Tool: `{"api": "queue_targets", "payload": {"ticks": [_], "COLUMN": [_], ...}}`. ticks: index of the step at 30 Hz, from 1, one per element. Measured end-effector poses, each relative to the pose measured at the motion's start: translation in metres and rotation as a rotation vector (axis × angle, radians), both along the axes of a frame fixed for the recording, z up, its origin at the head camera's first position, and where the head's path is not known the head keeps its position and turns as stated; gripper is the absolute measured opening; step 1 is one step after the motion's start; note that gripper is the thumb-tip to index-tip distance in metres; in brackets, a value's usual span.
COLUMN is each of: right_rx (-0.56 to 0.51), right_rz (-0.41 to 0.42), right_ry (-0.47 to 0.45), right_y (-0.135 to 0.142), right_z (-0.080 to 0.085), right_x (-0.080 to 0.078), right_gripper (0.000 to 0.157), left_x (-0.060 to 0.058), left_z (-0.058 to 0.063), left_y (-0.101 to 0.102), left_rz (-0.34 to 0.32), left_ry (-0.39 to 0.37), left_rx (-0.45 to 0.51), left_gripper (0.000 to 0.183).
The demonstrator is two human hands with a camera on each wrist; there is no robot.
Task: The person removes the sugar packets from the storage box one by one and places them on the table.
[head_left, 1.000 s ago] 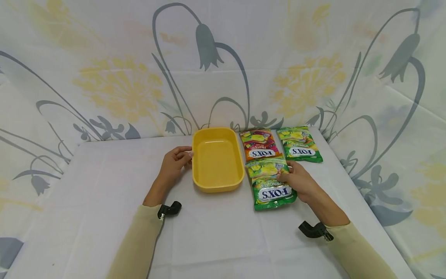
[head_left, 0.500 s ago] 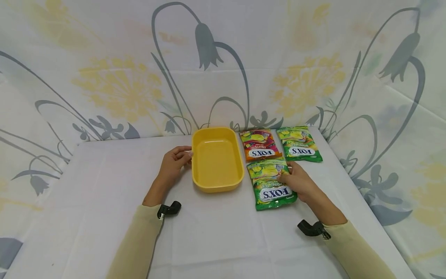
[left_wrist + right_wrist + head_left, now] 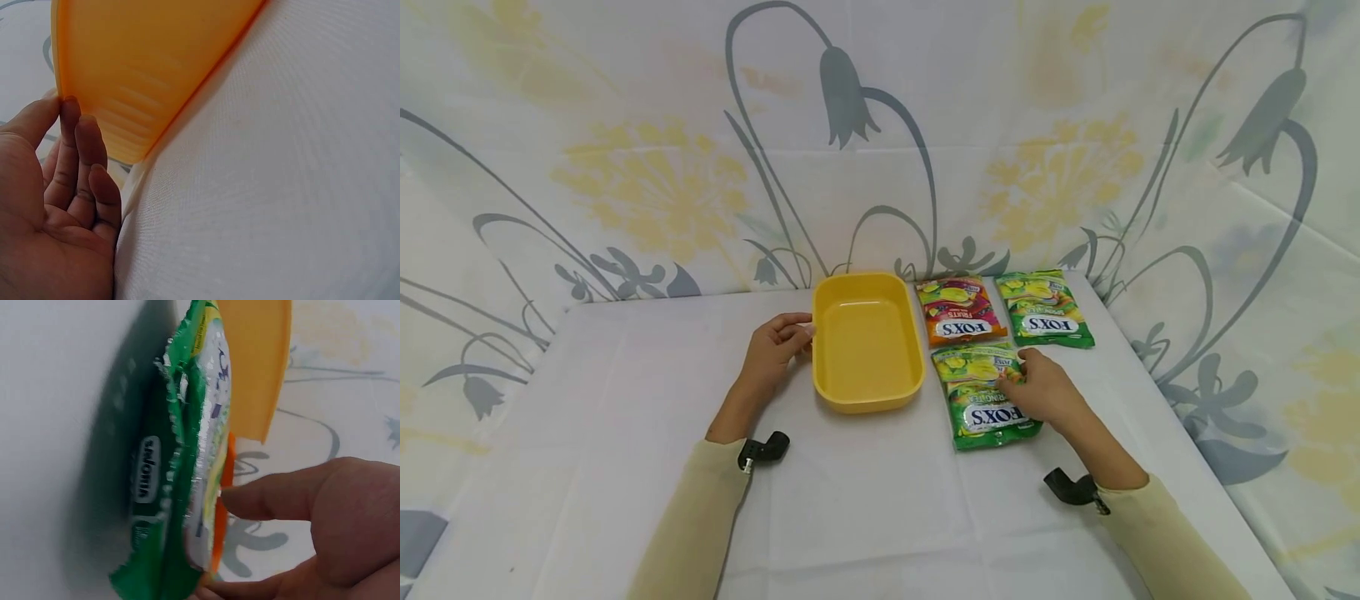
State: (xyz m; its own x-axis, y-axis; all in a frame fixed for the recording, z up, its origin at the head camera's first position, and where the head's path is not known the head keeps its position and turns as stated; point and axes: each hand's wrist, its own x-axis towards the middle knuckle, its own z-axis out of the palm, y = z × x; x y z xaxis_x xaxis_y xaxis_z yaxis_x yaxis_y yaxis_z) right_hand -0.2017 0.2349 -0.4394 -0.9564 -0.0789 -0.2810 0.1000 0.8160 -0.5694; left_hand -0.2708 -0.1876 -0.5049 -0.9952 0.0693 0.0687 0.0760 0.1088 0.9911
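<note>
My left hand (image 3: 775, 350) is at the left side of a yellow plastic tray (image 3: 828, 401). In the left wrist view the thumb and forefinger pinch the tray's rim, and the other fingers are bent beside its outer wall. My right hand (image 3: 1048, 390) holds a green Fox's Spring Tea candy bag (image 3: 973, 392) by its right edge. The right wrist view has this green bag (image 3: 206, 444) edge-on, the thumb against its printed face and a finger at its edge. The finger parts behind the bag are hidden.
A red Fox's Fruits candy bag (image 3: 958, 310) lies behind the held one, right of the tray. Another green Fox's bag (image 3: 1045, 308) is at the back right. A white cloth covers the table (image 3: 865, 508); a flower-patterned curtain (image 3: 880, 167) stands behind.
The green bag in my right hand has shifted slightly toward the right, away from the tray and the red bag. My left hand and the tray have stayed in place.
</note>
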Motion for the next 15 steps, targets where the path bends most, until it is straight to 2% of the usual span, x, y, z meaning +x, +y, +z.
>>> {"api": "queue_targets", "payload": {"ticks": [3,6,10,15], "right_rx": [0.085,0.117,0.118,0.089], "right_rz": [0.059,0.088,0.065,0.033], "right_ry": [0.056,0.099,0.123,0.209], "right_y": [-0.001,0.0,0.003,0.009], "right_z": [0.004,0.007,0.011,0.016], "right_x": [0.001,0.001,0.0,-0.004], "right_gripper": [0.072,0.069,0.072,0.067], "left_x": [-0.001,-0.001,0.0,0.007], "left_z": [0.001,0.002,0.002,0.009], "left_y": [0.0,0.001,0.0,-0.007], "left_rz": [0.002,0.003,-0.001,-0.007], "left_ry": [-0.008,-0.018,-0.028,-0.001], "left_rx": [-0.001,0.001,-0.016,-0.145], "left_gripper": [0.036,0.036,0.036,0.037]}}
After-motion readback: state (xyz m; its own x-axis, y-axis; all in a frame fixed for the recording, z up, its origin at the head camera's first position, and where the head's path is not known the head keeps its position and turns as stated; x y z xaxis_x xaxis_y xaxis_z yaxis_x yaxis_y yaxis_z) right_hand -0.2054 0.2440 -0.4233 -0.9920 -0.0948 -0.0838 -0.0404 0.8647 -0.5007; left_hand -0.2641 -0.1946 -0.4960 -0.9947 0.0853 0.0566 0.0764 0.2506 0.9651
